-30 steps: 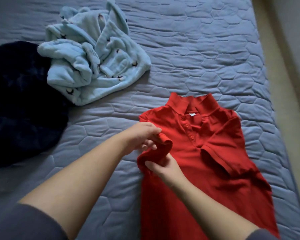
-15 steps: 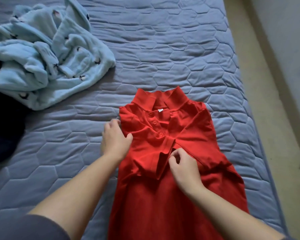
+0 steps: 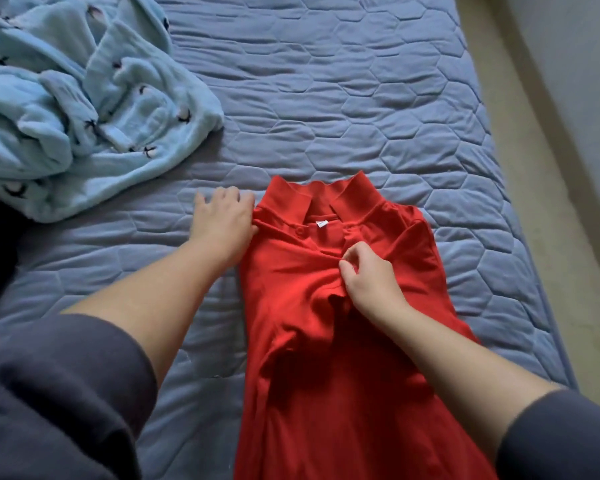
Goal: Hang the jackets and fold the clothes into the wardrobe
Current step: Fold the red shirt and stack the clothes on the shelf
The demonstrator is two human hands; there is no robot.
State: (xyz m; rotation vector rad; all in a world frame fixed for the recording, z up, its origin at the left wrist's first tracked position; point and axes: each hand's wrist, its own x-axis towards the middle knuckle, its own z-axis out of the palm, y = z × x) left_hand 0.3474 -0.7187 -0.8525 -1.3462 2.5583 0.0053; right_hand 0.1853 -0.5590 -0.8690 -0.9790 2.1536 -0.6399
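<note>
Blue quilted bed fills most of the view. A red shirt lies on it in the middle, front up, collar at the far end, sleeves folded in over the chest. A fluffy light-blue robe sits in a heap at the far left, apart from the shirt. The left hand lies flat with fingers spread, touching the shirt's left shoulder edge. The right hand pinches a fold of shirt just below the collar. A small white tag shows inside the collar.
</note>
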